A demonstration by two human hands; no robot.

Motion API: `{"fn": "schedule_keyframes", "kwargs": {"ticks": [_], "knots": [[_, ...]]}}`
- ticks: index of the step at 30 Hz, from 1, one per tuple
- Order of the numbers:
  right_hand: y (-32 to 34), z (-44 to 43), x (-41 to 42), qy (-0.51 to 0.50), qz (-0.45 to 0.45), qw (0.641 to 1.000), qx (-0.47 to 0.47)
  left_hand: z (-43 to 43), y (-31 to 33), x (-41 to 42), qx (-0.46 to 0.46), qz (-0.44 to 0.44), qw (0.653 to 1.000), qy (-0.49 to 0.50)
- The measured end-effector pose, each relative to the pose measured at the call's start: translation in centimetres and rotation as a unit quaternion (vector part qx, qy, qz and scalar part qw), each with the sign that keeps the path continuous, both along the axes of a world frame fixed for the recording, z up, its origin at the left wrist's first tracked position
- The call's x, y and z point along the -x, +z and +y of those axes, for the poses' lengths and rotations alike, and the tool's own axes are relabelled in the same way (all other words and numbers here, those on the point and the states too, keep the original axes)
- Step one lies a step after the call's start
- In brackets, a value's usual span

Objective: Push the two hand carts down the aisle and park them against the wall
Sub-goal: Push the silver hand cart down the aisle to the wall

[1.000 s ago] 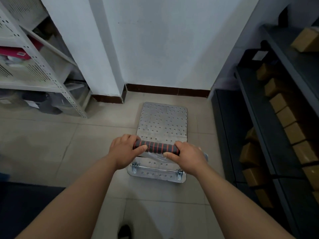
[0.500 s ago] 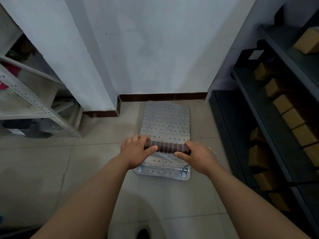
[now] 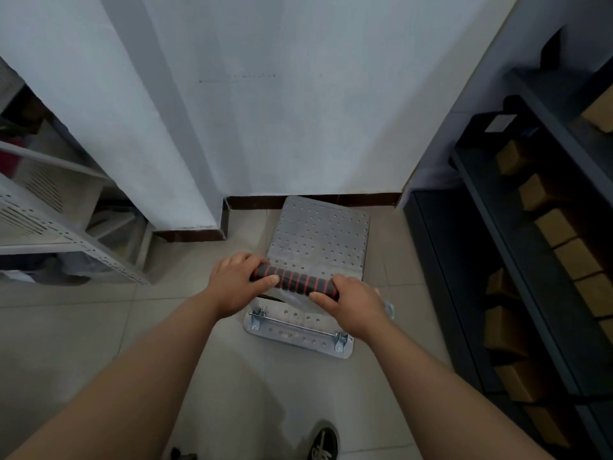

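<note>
Closer now: hand cart (image 3: 318,247) has rolled forward, front edge at the baseboard (image 3: 331,200), frame centre. Left hand (image 3: 237,283) and right hand (image 3: 353,305) clamp the striped handle (image 3: 293,282). Parking step nearly done; next, square it, release, fetch the second cart.

Perforated silver hand cart (image 3: 320,232), black-and-red grip, front edge at the wall (image 3: 298,111)

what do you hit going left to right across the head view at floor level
white metal shelving → white wall pillar → left hand → red and black cart handle → right hand → dark shelving with cardboard boxes
</note>
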State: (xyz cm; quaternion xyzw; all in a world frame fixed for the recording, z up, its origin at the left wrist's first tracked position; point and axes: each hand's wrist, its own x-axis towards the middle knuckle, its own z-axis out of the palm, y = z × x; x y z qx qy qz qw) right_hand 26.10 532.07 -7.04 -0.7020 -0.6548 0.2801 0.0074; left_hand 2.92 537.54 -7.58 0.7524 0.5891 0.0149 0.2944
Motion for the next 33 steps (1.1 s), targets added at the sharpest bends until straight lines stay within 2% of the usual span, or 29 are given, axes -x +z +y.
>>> {"fn": "schedule_keyframes", "kwargs": {"ticks": [7,24,33], "knots": [[-0.4,3.5,0.3,-0.034,0.012,0.999,0.018,3.9,0.0,-0.4,-0.017,-0.020,1.000,0.012],[0.9,5.2,6.1,-0.138,0.057,0.987,0.056,8.4,-0.6,4.6,-0.021,-0.012,0.998,-0.055],[1.9,5.6,6.8,-0.154,0.022,0.985,0.079,8.5,0.3,4.6,0.013,-0.008,0.997,-0.079]]}}
